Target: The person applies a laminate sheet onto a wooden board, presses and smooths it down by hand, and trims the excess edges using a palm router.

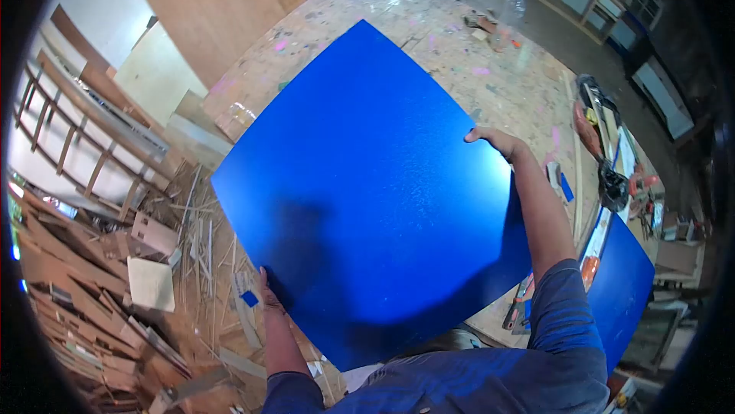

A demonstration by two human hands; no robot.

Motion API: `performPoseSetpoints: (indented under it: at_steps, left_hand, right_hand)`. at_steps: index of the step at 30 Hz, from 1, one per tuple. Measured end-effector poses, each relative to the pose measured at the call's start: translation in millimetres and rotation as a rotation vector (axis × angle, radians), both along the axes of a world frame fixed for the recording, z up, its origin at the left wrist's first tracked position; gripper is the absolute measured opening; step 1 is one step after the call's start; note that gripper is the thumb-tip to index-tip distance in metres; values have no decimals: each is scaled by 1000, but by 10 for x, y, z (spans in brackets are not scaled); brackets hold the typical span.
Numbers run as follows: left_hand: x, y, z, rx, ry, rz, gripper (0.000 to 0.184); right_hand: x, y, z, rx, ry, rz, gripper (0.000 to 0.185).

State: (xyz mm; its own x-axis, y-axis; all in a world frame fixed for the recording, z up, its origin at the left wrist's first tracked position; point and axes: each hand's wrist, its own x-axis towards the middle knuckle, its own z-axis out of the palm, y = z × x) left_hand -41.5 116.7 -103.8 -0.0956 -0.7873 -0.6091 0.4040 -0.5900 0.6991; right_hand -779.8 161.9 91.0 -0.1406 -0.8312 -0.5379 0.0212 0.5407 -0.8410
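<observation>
A large, glossy blue panel point(383, 161) fills the middle of the head view, tilted so one corner points away over the workbench point(306, 39) and its near edge comes close to my body. At its lower left edge my left hand point(270, 291) is closed on the rim, its fingers partly hidden by the panel. My right hand point(494, 141) grips the upper right edge, thumb on top and the other fingers out of sight underneath. Another blue panel point(624, 280) lies to the right, partly covered by my right arm.
On the bench's far side stands a clear plastic bottle point(511, 12). Along the right edge lie black plastic bags point(612, 186), wood strips and tools. Wood scraps point(195, 246) litter the floor at left, beside stacked boards point(84, 291) and a leaning plywood sheet point(207, 16).
</observation>
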Motion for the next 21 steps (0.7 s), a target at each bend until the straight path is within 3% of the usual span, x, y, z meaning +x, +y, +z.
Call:
performPoseSetpoints:
  at_steps: [3,7,10,12,14,15,16,19,21]
  left_hand:
    - [431,-197,-763,-208,-65,27,85]
    - [474,-321,-136,29,325,-33,77]
    - [636,-674,18,-44,415,-89,76]
    - [554,-1043,278,-225,347,-188,74]
    - [567,-1336,678,-350,342,-284,74]
    - [537,-1514,889,-398,385,-333,75]
    - [436,-1729,1046,-449,436,-385,77]
    - [356,-2374,1360,-483,298,-439,82]
    - [306,-2750,1581,-465,361,-592,89]
  right_hand:
    - [300,165,258,43,22,-79,44]
    - [625,570,680,93,24,-157,47]
    - [974,1112,934,29,147,-291,49]
    - [1142,1624,943,-63,219,-416,49]
    - [1757,1968,1277,-195,129,-586,60]
    - [1790,2273,1206,-116,100,-646,82]
    - [1882,2591,1118,-173,140,-667,91]
    - [2815,3000,1218,-344,212,-904,102]
    - [3312,3135,1294,-420,242,-1045,103]
